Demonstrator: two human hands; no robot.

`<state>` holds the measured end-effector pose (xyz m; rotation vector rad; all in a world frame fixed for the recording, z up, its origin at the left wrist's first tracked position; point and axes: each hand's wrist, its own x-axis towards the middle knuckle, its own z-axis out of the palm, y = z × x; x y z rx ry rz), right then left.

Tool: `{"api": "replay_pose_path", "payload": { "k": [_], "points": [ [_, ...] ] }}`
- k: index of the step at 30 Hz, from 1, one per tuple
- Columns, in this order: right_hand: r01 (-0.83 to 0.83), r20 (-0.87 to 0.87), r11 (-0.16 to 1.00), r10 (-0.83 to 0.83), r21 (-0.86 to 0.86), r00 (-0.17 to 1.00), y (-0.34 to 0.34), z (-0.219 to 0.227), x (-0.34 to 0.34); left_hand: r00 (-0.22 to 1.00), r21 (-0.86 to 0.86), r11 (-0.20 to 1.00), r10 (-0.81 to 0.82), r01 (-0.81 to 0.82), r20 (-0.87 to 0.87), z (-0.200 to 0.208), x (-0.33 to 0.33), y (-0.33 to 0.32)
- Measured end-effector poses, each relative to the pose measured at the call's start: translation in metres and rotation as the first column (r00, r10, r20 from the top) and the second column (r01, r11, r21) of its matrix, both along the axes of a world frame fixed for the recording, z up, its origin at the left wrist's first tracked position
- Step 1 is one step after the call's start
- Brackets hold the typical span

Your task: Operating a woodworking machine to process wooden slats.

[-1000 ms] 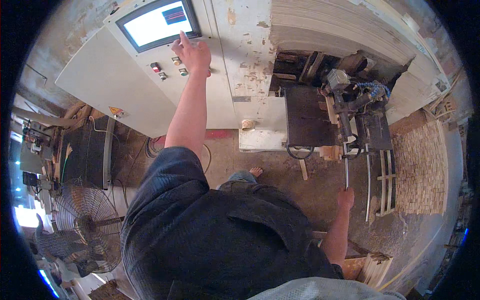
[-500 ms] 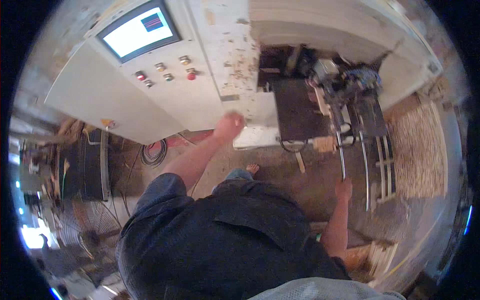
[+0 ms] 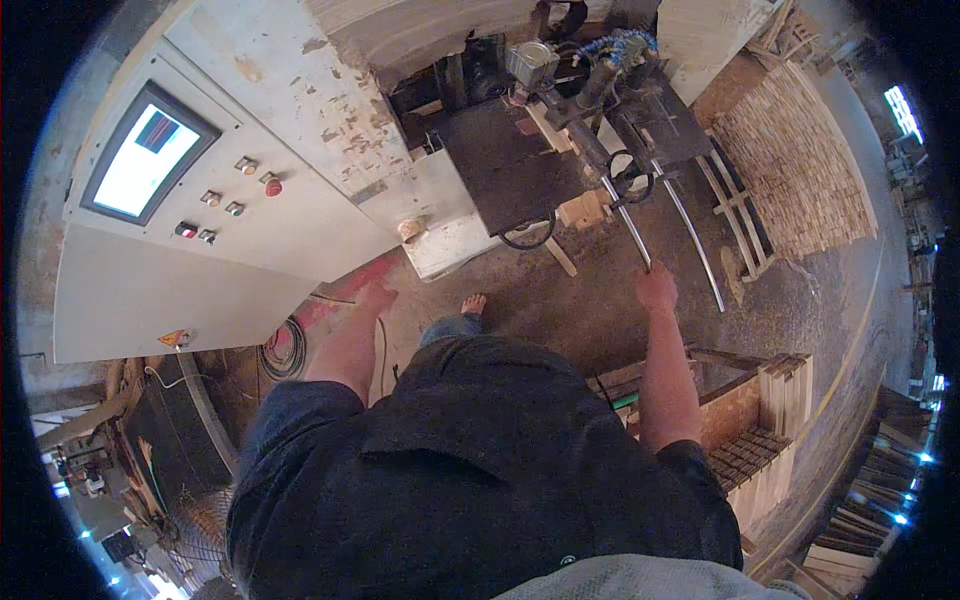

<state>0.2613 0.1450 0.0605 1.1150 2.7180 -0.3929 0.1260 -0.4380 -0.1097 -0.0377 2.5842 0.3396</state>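
My right hand (image 3: 656,286) is closed around the near end of a shiny metal rod (image 3: 627,222), which runs out from a dark machine (image 3: 590,100) with a black flat table (image 3: 508,165). A second, longer bent metal rod (image 3: 695,228) lies to its right, untouched. My left hand (image 3: 375,297) hangs low over the floor, near the foot of a pale control cabinet (image 3: 250,265). Its fingers blend with the reddish floor and cannot be made out. A wooden block (image 3: 583,210) sits beside the gripped rod, close to a black handwheel (image 3: 631,178).
On the cabinet are a lit screen (image 3: 148,155) and several buttons (image 3: 235,208). A coiled cable (image 3: 283,348) lies on the floor at left. Stacked wood strips (image 3: 790,165) stand at the far right, and a wooden crate (image 3: 765,400) is near my right arm.
My left hand has dropped from beside the white machine post toward the floor. The view has turned, so the cabinet shows farther left. My right hand stays on the rod.
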Motion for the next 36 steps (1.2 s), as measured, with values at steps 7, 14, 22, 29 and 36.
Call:
{"api": "replay_pose_path", "payload": {
  "k": [7,14,22,29,36],
  "points": [
    [-0.021,0.011,0.999,0.022,-0.027,1.000,0.001,-0.002,0.000,0.989,0.070,0.987,-0.146,0.146,-0.003,-0.034,0.041,0.000],
    [-0.024,0.002,1.000,0.024,-0.006,1.000,0.004,-0.006,-0.003,0.929,0.343,0.864,-0.332,0.368,-0.160,0.020,0.071,0.074],
    [0.047,0.011,0.997,-0.046,-0.062,0.999,0.005,-0.002,-0.008,0.714,0.462,0.666,-0.155,0.586,-0.683,0.146,-0.027,0.207],
    [-0.110,0.157,0.978,0.138,-0.178,0.978,0.042,-0.041,-0.024,0.529,0.342,0.492,-0.312,0.801,-0.789,0.158,-0.127,0.329],
    [0.180,0.184,0.951,-0.135,-0.252,0.974,0.037,-0.015,-0.018,0.457,-0.042,0.583,-0.677,0.811,-0.576,0.152,-0.211,0.392]
  ]
}}
